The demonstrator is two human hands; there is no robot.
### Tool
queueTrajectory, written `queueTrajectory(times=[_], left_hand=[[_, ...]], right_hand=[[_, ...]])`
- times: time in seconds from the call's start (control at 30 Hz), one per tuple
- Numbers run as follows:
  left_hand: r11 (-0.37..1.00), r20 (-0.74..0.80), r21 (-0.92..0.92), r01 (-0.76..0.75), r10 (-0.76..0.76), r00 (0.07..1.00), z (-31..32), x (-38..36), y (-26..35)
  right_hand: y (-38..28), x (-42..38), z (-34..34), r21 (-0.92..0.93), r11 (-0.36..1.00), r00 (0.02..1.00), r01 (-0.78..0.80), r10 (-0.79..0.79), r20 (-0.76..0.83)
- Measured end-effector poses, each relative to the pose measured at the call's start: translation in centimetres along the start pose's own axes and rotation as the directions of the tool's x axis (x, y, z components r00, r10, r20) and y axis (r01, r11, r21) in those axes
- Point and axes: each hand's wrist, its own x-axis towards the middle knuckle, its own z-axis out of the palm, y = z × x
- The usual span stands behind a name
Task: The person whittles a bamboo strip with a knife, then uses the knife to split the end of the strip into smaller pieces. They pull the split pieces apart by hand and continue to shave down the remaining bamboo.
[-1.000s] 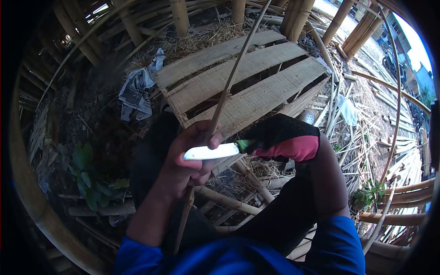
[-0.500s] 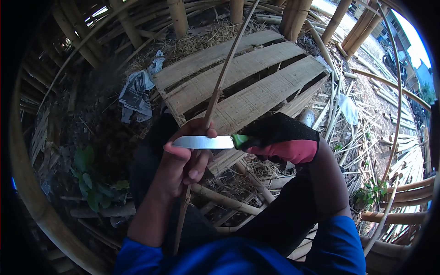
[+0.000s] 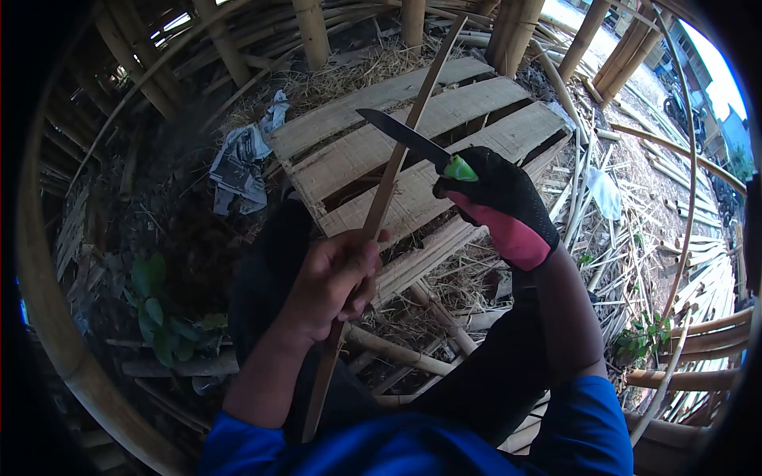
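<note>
Left hand (image 3: pixel 333 278) clenched round long thin bamboo strip (image 3: pixel 397 163), axis running up-away. Gloved right hand (image 3: pixel 496 202) gripping green-handled steel knife (image 3: pixel 413 140), blade crossing strip above left fist.

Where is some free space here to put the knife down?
The wooden planks ahead are mostly bare, between the crumpled paper and the bamboo strips. Ground below the hands is crowded with poles and shavings. Left hand grips the stick; right hand holds the knife.
</note>
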Motion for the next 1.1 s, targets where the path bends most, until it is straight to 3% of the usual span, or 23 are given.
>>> queueTrajectory(times=[0.07,0.1,0.13,0.2,0.23,0.27,0.47,0.57,0.63,0.67,0.73,0.77,0.83,0.87,0.93,1.1], left_hand=[[0.997,0.054,0.005,0.076,-0.076,0.996,0.1,0.0,0.0],[0.997,0.080,0.027,0.078,-0.080,0.994,0.5,-0.1,-0.2],[0.996,0.106,0.049,0.081,-0.085,0.991,0.7,-0.2,-0.3],[0.992,0.108,0.058,0.110,-0.115,0.987,1.0,-0.3,-0.2],[0.988,0.109,0.066,0.137,-0.143,0.984,1.1,-0.3,-0.2],[0.989,0.110,0.065,0.136,-0.143,0.984,1.2,-0.2,-0.3],[0.985,0.145,0.054,0.163,-0.169,0.975,1.2,0.1,-1.4],[0.974,0.173,0.134,0.181,-0.203,0.964,1.5,0.1,-1.9],[0.937,0.078,0.348,0.042,-0.074,0.994,2.0,0.1,-3.0],[0.937,0.082,0.346,0.043,-0.076,0.994,2.1,-0.1,-3.2],[0.898,0.057,0.439,0.036,-0.068,0.996,2.4,-0.5,-3.6],[0.899,0.062,0.437,0.035,-0.069,0.996,2.6,-0.7,-4.0],[0.680,0.015,0.723,-0.118,0.156,0.988,2.7,-0.9,-4.9],[0.683,0.017,0.721,-0.118,0.154,0.988,2.8,-0.9,-4.9],[0.613,0.007,0.781,-0.120,0.184,0.983,2.9,-1.0,-4.8],[0.688,-0.060,0.726,-0.006,0.072,0.996,3.3,-1.2,-3.6]], right_hand=[[0.2,0.2,-0.1,0.109,0.994,0.992,-0.025,0.038,-0.123],[-1.0,0.2,-0.2,0.164,0.977,0.982,-0.134,0.153,-0.111],[-1.3,0.1,-0.3,0.163,0.977,0.982,-0.136,0.156,-0.111],[-1.4,0.0,-0.4,0.053,0.977,0.978,-0.205,0.207,-0.036],[0.5,0.4,0.0,-0.027,0.999,0.999,0.032,-0.033,-0.032],[0.9,0.5,-0.2,-0.029,0.999,0.999,0.032,-0.033,-0.032],[0.3,1.3,-0.6,-0.020,0.985,0.977,-0.170,0.167,-0.130],[-0.2,1.7,-1.0,-0.123,0.956,0.946,-0.265,0.233,-0.225],[-0.3,2.5,-1.9,-0.351,0.858,0.910,-0.375,0.268,-0.318],[-0.2,3.0,-2.2,-0.353,0.855,0.908,-0.379,0.270,-0.321],[0.0,3.9,-2.8,-0.423,0.732,0.816,-0.534,0.316,-0.484],[0.7,4.3,-2.7,-0.490,0.699,0.816,-0.521,0.238,-0.527],[1.3,5.0,-2.5,-0.569,0.620,0.829,-0.541,0.279,-0.485],[1.8,5.3,-2.3,-0.642,0.538,0.837,-0.547,0.325,-0.441],[3.6,5.4,-1.7,-0.654,0.536,0.844,-0.534,0.291,-0.450],[4.6,5.6,-1.4,-0.711,0.517,0.879,-0.477,0.287,-0.381]])
